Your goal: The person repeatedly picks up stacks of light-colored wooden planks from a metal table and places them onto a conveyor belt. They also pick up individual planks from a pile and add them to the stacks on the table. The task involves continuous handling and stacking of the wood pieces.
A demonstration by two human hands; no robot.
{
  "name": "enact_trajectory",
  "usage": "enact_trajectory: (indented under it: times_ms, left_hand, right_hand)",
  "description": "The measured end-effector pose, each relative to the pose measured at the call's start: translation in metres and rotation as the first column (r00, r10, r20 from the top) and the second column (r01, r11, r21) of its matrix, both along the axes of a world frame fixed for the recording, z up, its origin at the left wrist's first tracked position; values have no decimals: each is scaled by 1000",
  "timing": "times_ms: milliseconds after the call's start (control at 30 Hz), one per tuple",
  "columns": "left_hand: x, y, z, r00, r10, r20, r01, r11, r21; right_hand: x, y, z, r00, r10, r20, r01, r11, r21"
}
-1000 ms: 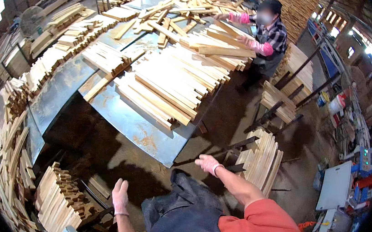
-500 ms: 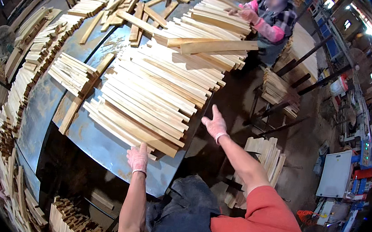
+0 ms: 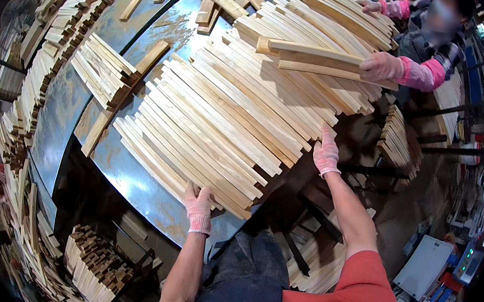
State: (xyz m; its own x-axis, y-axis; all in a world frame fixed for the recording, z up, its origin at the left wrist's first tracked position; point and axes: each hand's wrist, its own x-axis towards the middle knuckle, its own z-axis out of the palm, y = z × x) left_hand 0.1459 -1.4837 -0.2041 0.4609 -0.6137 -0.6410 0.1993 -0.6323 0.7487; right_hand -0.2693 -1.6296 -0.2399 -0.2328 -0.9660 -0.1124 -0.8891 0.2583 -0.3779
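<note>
A wide row of pale wooden strips (image 3: 197, 128) lies side by side on the metal-topped table (image 3: 131, 181). My left hand (image 3: 198, 208), in a pinkish knit glove, is at the near edge of the row, its fingers apart and against the end of the nearest strips. Along the right-hand ends of the strips is my right hand (image 3: 327, 155), gloved alike, with fingers stretched out and touching the strip ends. Neither hand is closed round a strip. Across the far part of the row lie a few loose strips (image 3: 318, 61), laid crosswise.
A co-worker's gloved hand (image 3: 381, 67) rests on the crosswise strips; the other (image 3: 369, 7) is beyond. A smaller bundle of strips (image 3: 103, 69) leans on a long board (image 3: 105, 123) to the left. Stacked strips (image 3: 94, 265) stand below the table. Black metal bars (image 3: 457, 150) jut out at right.
My right hand has moved up and right, onto the strip ends. My left hand now touches the nearest strips. The co-worker's hand has come down onto the crosswise strips. The view has shifted.
</note>
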Motion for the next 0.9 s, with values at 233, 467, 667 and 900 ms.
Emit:
enact_trajectory:
  times_ms: [233,467,667,900]
  left_hand:
    - [-18,-6,10,998,-25,59,17,992,123]
    - [84,-8,27,979,-142,147,142,990,11]
    - [144,-25,6,341,-669,660,466,730,499]
    - [143,-46,-47,540,-520,661,271,852,449]
  right_hand:
    - [17,-2,38,990,-42,135,48,998,-40]
    - [67,64,78,933,122,339,-163,982,96]
    - [113,-11,92,892,430,143,-443,892,84]
    - [177,-124,-3,719,289,633,-354,935,-25]
